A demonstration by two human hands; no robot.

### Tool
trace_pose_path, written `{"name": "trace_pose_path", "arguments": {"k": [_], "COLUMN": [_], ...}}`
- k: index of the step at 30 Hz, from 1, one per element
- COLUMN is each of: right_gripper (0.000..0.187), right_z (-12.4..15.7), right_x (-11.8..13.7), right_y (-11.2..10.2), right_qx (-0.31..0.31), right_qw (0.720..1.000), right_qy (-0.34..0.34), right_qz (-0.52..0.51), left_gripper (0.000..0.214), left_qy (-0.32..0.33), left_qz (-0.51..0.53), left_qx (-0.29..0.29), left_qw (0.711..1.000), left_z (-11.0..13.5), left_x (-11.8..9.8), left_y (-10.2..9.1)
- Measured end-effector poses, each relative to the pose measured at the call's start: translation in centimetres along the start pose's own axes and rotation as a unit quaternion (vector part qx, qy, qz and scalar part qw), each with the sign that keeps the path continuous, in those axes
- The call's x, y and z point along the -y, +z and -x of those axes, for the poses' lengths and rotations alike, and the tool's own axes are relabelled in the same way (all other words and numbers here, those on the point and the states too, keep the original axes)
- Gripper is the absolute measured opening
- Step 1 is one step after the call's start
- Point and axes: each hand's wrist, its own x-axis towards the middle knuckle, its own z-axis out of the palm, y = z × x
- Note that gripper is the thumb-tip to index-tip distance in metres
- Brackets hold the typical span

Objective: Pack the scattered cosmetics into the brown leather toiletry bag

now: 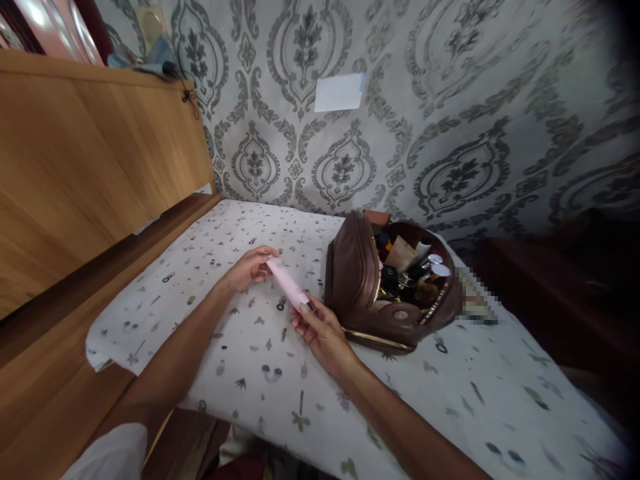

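Note:
Both of my hands hold a slim pale pink tube [287,283] above a white bed sheet [240,360] printed with small figures. My left hand [249,268] pinches the tube's far end with closed fingers. My right hand [321,331] grips its near, dark-tipped end. Just right of the tube stands a brown leather cosmetic bag [357,280], unzipped and wide open, with several small bottles, jars and tubes [420,270] inside.
A wooden headboard [90,160] and its ledge run along the left. Patterned grey wallpaper [450,120] with a white card [339,92] stuck on it rises behind the bed. Dark furniture [565,280] sits at the right. A blurred flat item [475,300] lies beside the bag.

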Motion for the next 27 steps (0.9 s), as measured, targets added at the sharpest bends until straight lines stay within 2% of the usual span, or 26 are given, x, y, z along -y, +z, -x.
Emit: {"name": "trace_pose_path", "arguments": {"k": [7, 14, 23, 27], "right_gripper": [0.054, 0.053, 0.055, 0.052], "right_z": [0.0, 0.1, -0.1, -0.1], "right_x": [0.1, 0.3, 0.3, 0.2], "right_y": [0.0, -0.1, -0.1, -0.2], "right_qx": [-0.010, 0.005, -0.012, 0.006], "right_qw": [1.000, 1.000, 1.000, 1.000], "right_qy": [0.006, 0.002, 0.007, 0.017], "right_qz": [-0.004, 0.008, -0.011, 0.002], "left_gripper": [0.048, 0.034, 0.037, 0.037], "left_qy": [-0.016, -0.016, 0.010, 0.027], "left_qz": [0.025, 0.029, 0.054, 0.062], "left_qx": [-0.008, -0.042, -0.037, -0.033], "left_qw": [1.000, 0.999, 0.998, 0.997], "left_z": [-0.2, -0.4, -1.0, -1.0], "left_x": [0.4, 0.9, 1.5, 1.5], "left_y": [-0.6, 0.0, -0.3, -0.3]}}
